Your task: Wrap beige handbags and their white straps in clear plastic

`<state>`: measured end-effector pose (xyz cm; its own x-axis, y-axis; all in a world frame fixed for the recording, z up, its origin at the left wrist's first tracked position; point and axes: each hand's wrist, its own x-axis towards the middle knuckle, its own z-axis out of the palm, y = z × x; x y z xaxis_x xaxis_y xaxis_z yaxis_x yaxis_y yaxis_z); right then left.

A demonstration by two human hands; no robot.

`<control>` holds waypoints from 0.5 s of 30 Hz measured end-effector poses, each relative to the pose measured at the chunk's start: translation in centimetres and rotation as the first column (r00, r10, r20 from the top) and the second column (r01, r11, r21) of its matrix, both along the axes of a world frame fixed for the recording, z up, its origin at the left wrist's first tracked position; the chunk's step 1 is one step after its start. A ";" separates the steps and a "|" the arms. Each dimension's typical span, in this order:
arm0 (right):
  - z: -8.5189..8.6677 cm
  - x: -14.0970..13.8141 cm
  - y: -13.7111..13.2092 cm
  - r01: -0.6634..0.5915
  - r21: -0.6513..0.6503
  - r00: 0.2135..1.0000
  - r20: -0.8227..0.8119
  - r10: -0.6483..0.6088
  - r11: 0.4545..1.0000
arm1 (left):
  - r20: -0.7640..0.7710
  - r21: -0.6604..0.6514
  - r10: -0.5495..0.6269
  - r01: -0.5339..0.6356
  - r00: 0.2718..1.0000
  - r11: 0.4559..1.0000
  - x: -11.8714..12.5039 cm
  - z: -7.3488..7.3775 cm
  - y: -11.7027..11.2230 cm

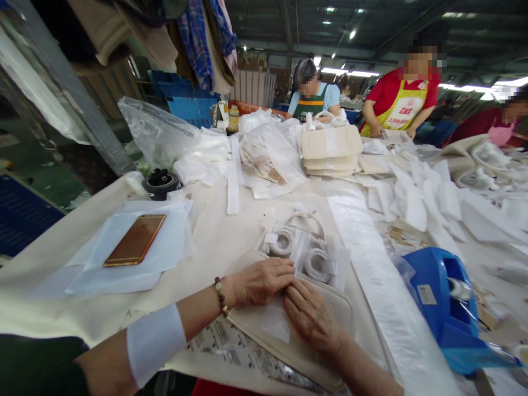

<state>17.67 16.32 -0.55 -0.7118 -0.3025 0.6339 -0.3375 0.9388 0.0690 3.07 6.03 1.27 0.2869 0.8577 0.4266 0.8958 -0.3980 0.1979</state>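
A flat cream-coloured bag (338,302) lies on the table before me, with thin white wrapping over part of it. My left hand (262,281), with a beaded bracelet at the wrist, rests on it with the fingers bent and together. My right hand (311,316) meets it from the right, its fingers curled and close together. The fingertips of both hands touch at the wrapping; what they pinch there is hidden. Just beyond, a rolled strap (282,242) and a second wrapped roll (318,265) sit at the bag's far end.
To the left a phone (135,240) lies on white sheets (173,242). A blue tape dispenser (437,297) stands at the right, beside a long clear plastic strip (371,264). Stacked bags (330,144) and loose wrapping fill the back, where several people work.
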 end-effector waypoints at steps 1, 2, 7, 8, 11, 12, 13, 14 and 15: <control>0.1 0.0 -0.1 0.010 0.010 1.000 0.006 -0.010 1.000 | -0.004 0.012 0.021 -0.021 1.000 1.000 0.1 -0.5 -0.5; 0.1 0.1 -0.2 0.021 0.023 1.000 0.016 -0.022 1.000 | -0.014 0.017 0.037 -0.036 0.999 0.999 0.1 -1.0 -0.9; 0.2 1.1 -0.9 0.087 0.075 0.996 0.028 -0.089 0.993 | -0.099 -0.042 0.091 -0.095 0.991 0.995 -0.2 -1.7 -1.4; 0.1 1.3 -1.0 0.097 0.068 0.995 0.023 -0.099 0.993 | -0.106 -0.052 0.095 -0.101 0.990 0.994 -0.2 -1.6 -1.4; 0.1 1.7 -1.2 0.102 0.012 0.995 0.018 -0.102 0.995 | -0.085 -0.039 0.122 -0.126 0.989 0.991 -0.1 -1.5 -1.5; 0.1 1.7 -1.3 0.091 0.000 0.996 0.015 -0.091 0.996 | -0.073 -0.025 0.138 -0.140 0.988 0.990 0.0 -1.5 -1.5; 0.2 1.7 -1.3 0.075 -0.001 0.997 0.012 -0.075 0.997 | -0.062 -0.010 0.152 -0.153 0.986 0.988 0.1 -1.5 -1.6; 0.3 1.7 -1.3 0.056 0.004 0.998 0.013 -0.056 0.998 | -0.053 0.004 0.163 -0.164 0.985 0.987 0.2 -1.6 -1.6; 0.3 1.7 -1.3 0.037 0.009 0.999 0.017 -0.037 0.999 | -0.047 0.014 0.171 -0.170 0.984 0.985 0.3 -1.6 -1.5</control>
